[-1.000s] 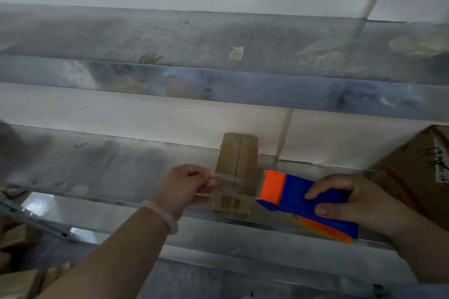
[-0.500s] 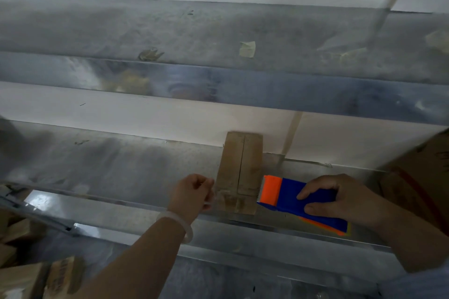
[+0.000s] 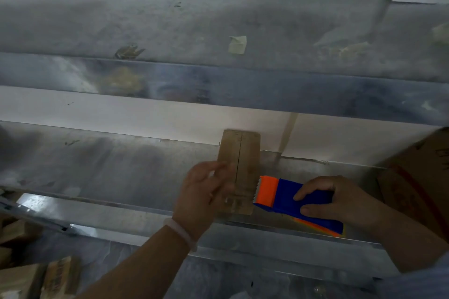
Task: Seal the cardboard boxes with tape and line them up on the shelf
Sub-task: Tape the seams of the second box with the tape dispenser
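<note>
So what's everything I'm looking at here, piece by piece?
small cardboard box: one, brown, on the lower shelf, middle of view.
tape dispenser: one, blue and orange, just right of the small cardboard box.
large cardboard box: one, brown, right edge, partly cut off.
metal shelves: two levels, grey, across the whole view.
tape scraps: a few, pale, on the upper level.
loose boxes: several, brown, bottom left below the shelves, blurred.
bracelet: one, pale, on the left wrist.
left hand: one, fingers fairly straight against the small cardboard box's left side.
right hand: one, gripping the tape dispenser.
</note>
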Available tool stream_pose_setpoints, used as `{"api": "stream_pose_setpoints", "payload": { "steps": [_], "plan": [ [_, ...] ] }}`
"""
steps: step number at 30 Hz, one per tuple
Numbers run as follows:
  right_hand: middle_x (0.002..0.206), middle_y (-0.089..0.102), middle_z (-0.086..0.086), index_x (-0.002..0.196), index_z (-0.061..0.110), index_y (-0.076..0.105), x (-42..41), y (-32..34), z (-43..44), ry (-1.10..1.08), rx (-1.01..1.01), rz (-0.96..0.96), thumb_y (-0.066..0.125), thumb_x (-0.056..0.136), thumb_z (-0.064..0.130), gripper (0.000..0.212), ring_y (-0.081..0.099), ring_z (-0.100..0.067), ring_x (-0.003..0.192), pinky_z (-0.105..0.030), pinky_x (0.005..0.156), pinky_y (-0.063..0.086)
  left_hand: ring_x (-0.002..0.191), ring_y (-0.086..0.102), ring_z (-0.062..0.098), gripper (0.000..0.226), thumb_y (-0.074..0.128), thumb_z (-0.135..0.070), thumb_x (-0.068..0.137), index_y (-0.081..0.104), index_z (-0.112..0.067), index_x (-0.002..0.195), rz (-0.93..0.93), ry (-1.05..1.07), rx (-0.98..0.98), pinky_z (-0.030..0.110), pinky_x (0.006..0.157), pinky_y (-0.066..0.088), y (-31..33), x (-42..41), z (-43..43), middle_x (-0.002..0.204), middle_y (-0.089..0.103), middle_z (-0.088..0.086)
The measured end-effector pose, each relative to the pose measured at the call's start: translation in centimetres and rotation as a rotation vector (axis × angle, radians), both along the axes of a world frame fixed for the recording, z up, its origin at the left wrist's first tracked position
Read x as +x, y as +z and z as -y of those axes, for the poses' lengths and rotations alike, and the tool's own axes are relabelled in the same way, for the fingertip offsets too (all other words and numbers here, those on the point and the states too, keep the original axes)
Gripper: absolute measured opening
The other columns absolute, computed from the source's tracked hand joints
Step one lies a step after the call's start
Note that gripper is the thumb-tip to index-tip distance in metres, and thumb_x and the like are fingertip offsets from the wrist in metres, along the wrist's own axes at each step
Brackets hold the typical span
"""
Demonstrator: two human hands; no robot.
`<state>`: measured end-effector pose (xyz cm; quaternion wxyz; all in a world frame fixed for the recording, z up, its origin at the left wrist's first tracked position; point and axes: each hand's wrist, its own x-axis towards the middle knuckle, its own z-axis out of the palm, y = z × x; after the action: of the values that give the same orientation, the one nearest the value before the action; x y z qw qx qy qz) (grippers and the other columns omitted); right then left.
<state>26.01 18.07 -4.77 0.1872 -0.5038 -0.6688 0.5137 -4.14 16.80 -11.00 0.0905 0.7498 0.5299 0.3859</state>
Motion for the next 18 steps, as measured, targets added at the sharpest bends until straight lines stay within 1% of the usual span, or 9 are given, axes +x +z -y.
{"api": "stream_pose_setpoints", "payload": {
  "steps": [1,2,3,7,9,13,16,18],
  "plan": [
    [0.097,0.069,0.021,0.082,0.039,0.076,0.0,0.0,0.0,-0.001,0.0,0.004,0.082,0.057,0.04,0.026,0.068,-0.004,0.086,-0.019,0.067,0.055,0.105,0.061,0.016,0.037,0.049,-0.042,0.092,0.069,-0.02,0.115,-0.134,-0.103,0.084,0.034,0.096,0.046,0.1,0.4,-0.2,0.113,0.068,0.0],
    [0.097,0.07,0.021,0.081,0.039,0.076,0.1,0.1,0.0,-0.005,-0.002,0.005,0.082,0.057,0.039,0.025,0.068,-0.004,0.086,-0.02,0.068,0.056,0.104,0.063,0.015,0.036,0.051,-0.042,0.09,0.072,-0.021,0.11,-0.229,-0.168,0.14,0.034,0.097,0.044,0.1,0.6,-0.4,0.111,0.07,-0.003],
    [0.097,0.07,0.02,0.081,0.038,0.076,0.2,0.2,0.1,-0.008,-0.005,0.004,0.082,0.057,0.039,0.025,0.068,-0.004,0.086,-0.021,0.07,0.056,0.103,0.064,0.014,0.035,0.052,-0.042,0.088,0.074,-0.021,0.106,-0.277,-0.2,0.161,0.036,0.098,0.044,0.0,0.7,-0.5,0.109,0.071,-0.005],
    [0.099,0.069,0.023,0.082,0.04,0.076,0.8,0.8,0.3,0.02,-0.022,0.009,0.081,0.058,0.038,0.025,0.067,-0.002,0.088,-0.017,0.07,0.054,0.106,0.064,0.01,0.03,0.055,-0.041,0.087,0.075,-0.024,0.104,-0.283,-0.222,0.143,0.034,0.097,0.048,-1.1,0.2,-0.9,0.11,0.071,-0.01],
    [0.099,0.07,0.022,0.084,0.04,0.076,1.1,1.3,0.3,0.053,-0.034,0.011,0.081,0.059,0.038,0.025,0.068,-0.002,0.088,-0.016,0.07,0.053,0.107,0.062,0.008,0.031,0.053,-0.043,0.089,0.074,-0.026,0.105,-0.275,-0.222,0.11,0.032,0.096,0.048,-1.2,0.1,-1.1,0.111,0.07,-0.012],
    [0.097,0.071,0.02,0.083,0.039,0.077,2.6,2.5,0.4,0.058,-0.066,0.039,0.08,0.059,0.037,0.024,0.068,-0.002,0.085,-0.014,0.068,0.053,0.108,0.059,0.002,0.037,0.046,-0.05,0.093,0.075,-0.029,0.103,-0.235,-0.216,0.081,0.025,0.099,0.043,-0.8,0.1,-1.0,0.109,0.07,-0.015],
    [0.095,0.071,0.022,0.082,0.039,0.077,3.7,3.4,0.3,0.062,-0.102,0.091,0.081,0.061,0.036,0.022,0.068,-0.001,0.083,-0.013,0.065,0.052,0.108,0.059,0.003,0.032,0.052,-0.047,0.089,0.075,-0.029,0.102,-0.265,-0.2,0.076,0.026,0.099,0.042,-0.7,0.3,-1.0,0.109,0.07,-0.016],
    [0.093,0.07,0.024,0.082,0.04,0.076,3.4,3.8,0.1,0.067,-0.115,0.134,0.082,0.068,0.032,0.018,0.068,0.0,0.082,-0.012,0.064,0.051,0.108,0.06,0.004,0.031,0.054,-0.045,0.087,0.076,-0.029,0.102,-0.256,-0.193,0.064,0.026,0.1,0.041,-0.6,0.3,-0.9,0.108,0.07,-0.016]
  ]
}}
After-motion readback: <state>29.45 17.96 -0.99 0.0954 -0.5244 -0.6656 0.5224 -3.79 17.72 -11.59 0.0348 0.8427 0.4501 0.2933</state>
